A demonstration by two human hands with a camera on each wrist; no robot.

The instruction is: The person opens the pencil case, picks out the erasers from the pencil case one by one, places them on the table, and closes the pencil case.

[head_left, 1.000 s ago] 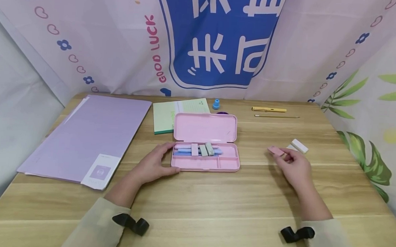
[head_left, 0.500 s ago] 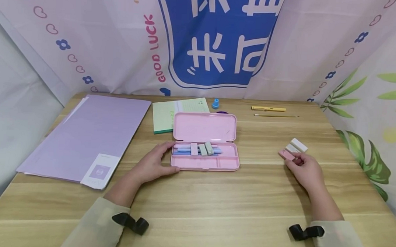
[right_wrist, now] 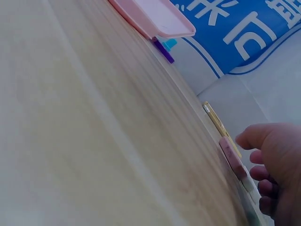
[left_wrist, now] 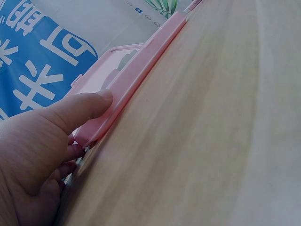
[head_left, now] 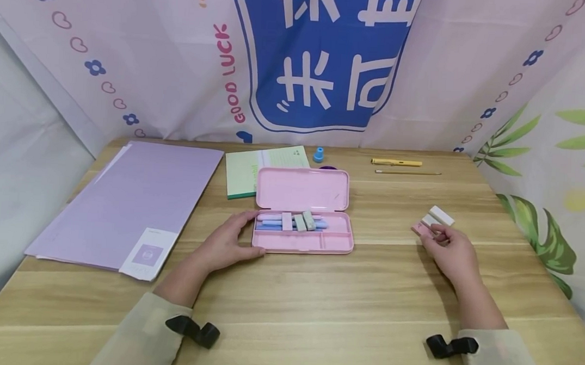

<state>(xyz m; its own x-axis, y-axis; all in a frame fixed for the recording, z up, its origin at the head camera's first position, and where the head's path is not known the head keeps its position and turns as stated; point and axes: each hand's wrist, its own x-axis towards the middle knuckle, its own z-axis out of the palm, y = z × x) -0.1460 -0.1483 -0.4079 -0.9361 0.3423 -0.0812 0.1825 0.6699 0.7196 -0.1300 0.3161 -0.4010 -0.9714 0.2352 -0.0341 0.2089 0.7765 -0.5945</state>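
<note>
A pink pencil case (head_left: 290, 240) lies with its lid up near the middle of the table. My left hand (head_left: 228, 242) grips its left end, the thumb (left_wrist: 96, 104) on the front wall. Pens (head_left: 271, 223) fill the back compartment, with a pale pink eraser (head_left: 287, 221) and two grey-green erasers (head_left: 308, 220) across them. At the right, a pink eraser (head_left: 420, 228) lies beside a pale eraser (head_left: 430, 219) and a white eraser (head_left: 442, 215) in a row. My right hand (head_left: 453, 255) is over the pink eraser's near end; a gap shows between thumb and eraser in the right wrist view.
A purple folder (head_left: 140, 197) covers the left side. Behind the case are a green notebook (head_left: 241, 172), a small blue cone-shaped object (head_left: 319, 155) and a partly hidden purple object (right_wrist: 163, 51). A yellow pen (head_left: 396, 162) and a pencil (head_left: 408, 173) lie at the back right.
My right hand has carried the pink eraser rightward and set it down against the other two, then loosened its fingers. My left hand has stayed on the pencil case.
</note>
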